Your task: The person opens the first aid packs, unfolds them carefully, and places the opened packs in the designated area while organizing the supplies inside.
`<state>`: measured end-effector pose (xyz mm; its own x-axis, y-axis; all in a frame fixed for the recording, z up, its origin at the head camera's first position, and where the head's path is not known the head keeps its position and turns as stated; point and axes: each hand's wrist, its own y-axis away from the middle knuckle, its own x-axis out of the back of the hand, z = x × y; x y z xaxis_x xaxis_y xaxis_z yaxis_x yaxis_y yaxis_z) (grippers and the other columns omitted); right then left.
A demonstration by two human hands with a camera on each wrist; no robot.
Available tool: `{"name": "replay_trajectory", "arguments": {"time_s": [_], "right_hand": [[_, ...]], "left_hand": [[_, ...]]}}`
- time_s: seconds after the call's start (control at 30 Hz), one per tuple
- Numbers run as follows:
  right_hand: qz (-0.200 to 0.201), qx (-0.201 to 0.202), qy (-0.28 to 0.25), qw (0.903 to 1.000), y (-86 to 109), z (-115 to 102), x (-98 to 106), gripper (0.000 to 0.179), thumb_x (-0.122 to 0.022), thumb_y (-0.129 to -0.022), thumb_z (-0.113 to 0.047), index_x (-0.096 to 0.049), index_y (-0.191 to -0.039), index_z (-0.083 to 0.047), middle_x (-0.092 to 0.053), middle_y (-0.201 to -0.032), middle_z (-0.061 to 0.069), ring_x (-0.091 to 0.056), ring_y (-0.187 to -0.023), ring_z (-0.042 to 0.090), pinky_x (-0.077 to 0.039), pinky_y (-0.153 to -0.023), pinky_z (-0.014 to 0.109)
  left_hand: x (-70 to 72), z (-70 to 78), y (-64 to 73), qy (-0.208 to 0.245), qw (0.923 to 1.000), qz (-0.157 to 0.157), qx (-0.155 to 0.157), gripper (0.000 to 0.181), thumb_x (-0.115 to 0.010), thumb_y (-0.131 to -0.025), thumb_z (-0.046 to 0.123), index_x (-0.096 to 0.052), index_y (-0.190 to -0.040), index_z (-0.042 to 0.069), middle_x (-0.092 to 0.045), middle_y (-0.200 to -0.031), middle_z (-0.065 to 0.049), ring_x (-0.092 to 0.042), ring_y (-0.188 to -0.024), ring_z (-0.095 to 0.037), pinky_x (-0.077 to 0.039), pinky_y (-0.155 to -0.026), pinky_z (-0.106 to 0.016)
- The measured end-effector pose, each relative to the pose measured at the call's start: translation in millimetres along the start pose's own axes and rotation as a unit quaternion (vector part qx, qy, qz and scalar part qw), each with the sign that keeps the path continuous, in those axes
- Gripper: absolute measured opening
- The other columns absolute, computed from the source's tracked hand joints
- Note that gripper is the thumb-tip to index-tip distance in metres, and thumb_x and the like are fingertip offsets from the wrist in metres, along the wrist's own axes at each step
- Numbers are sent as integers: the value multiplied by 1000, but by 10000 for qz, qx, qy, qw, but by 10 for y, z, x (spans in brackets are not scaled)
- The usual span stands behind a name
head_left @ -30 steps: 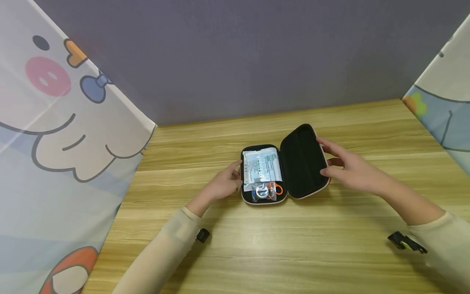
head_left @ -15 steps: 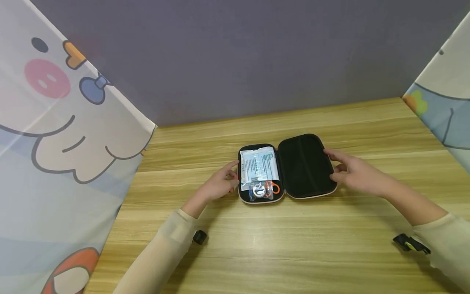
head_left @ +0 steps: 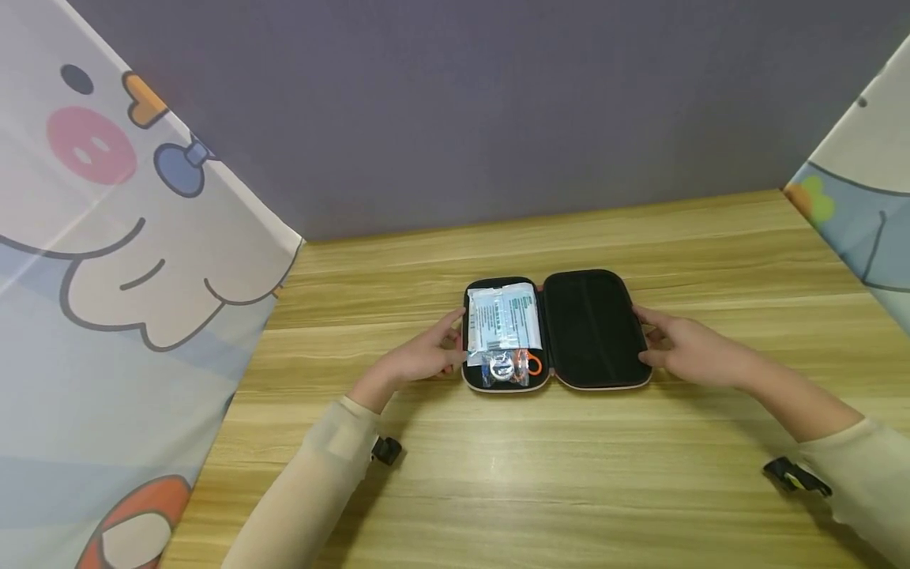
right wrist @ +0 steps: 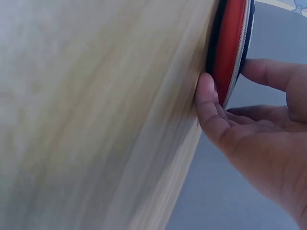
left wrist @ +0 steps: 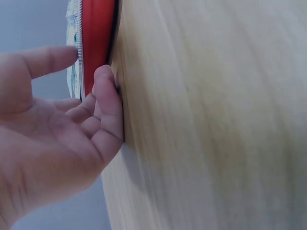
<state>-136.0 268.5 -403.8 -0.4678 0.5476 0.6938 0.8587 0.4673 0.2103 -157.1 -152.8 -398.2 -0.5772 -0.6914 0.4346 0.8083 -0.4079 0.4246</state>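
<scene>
A zip case [head_left: 597, 387] with a red shell and black lining lies unfolded flat on the wooden table. Its left half carries a white-and-blue printed packet [head_left: 503, 316], a clear bag [head_left: 502, 367] with a white roll inside, and an orange loop [head_left: 535, 363]. My left hand [head_left: 425, 352] grips the left rim, thumb at the zip and fingers curled against the red side [left wrist: 97, 38]. On the opposite side my right hand [head_left: 686, 348] pinches the rim of the bare black lid [head_left: 593, 328]. In the right wrist view its fingers sit low along the red shell [right wrist: 228, 48].
The wooden table [head_left: 498, 490] reaches back to a grey partition [head_left: 483, 118]. Cartoon-printed cloth [head_left: 178, 316] hangs along the left side, with more at the right. Dark wrist mounts show by both sleeves.
The lid has swung down to the right, from tilted up to lying flat, with my right hand lowering at its edge. My left hand has stayed at the left rim.
</scene>
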Motion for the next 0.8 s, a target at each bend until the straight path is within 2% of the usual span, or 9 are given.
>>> {"name": "replay_trajectory", "arguments": {"time_s": [0.1,0.23,0.3,0.47,0.57,0.63,0.7,0.8], "right_hand": [[-69,85,95,9999,4,25,2,87,-70,-102,-16,-17,-162,18,-57,-142,37,-66,-117,37,-53,-69,25],[-171,176,6,9997,-8,78,13,89,-71,-102,-16,-15,-162,19,-48,-146,38,-63,-120,40,-57,-78,27],[-204,200,-110,9995,-20,109,26,88,-71,-103,-16,-15,-162,17,-47,-143,33,-62,-119,37,-57,-82,28],[-318,188,-572,9977,-34,173,65,88,-70,-103,-17,-14,-165,10,-49,-132,20,-56,-112,18,-54,-83,24],[-375,151,-732,9965,-32,191,62,89,-71,-103,-18,-13,-166,8,-49,-130,18,-54,-109,13,-54,-83,22],[-393,184,-679,9968,-29,195,47,88,-71,-103,-18,-13,-165,9,-49,-131,19,-55,-111,15,-54,-83,22],[-409,203,-594,9972,-29,192,30,88,-70,-104,-18,-13,-164,10,-50,-133,21,-57,-115,21,-55,-83,22],[-430,218,-447,9978,-34,166,12,87,-69,-105,-18,-13,-164,13,-50,-137,26,-59,-122,33,-56,-83,24]], "left_hand": [[12,-1,2,59,9997,-213,37,93,-65,-106,16,-3,-173,29,-46,-140,-17,-55,-79,-16,-48,-70,-28],[37,-7,5,-9,9994,-320,97,98,-69,-105,19,0,-173,32,-45,-142,-14,-58,-84,-17,-51,-74,-28],[55,-4,10,-56,9993,-364,85,100,-70,-104,19,1,-173,31,-44,-144,-14,-59,-87,-18,-53,-76,-29],[98,14,12,-115,9986,-510,-41,109,-75,-99,15,4,-173,27,-45,-146,-16,-56,-91,-18,-54,-78,-29],[107,12,14,-104,9981,-605,-69,114,-77,-97,13,6,-173,27,-44,-145,-15,-51,-89,-17,-52,-77,-28],[106,5,13,-143,9976,-680,-69,116,-78,-97,13,8,-173,27,-44,-145,-15,-49,-88,-17,-50,-77,-27],[104,-3,11,-205,9970,-741,-47,117,-79,-96,15,10,-172,28,-43,-147,-16,-51,-93,-18,-51,-80,-29],[99,4,22,-288,9964,-797,1,120,-79,-96,17,14,-171,29,-38,-159,-20,-56,-119,-27,-54,-97,-37]]}}
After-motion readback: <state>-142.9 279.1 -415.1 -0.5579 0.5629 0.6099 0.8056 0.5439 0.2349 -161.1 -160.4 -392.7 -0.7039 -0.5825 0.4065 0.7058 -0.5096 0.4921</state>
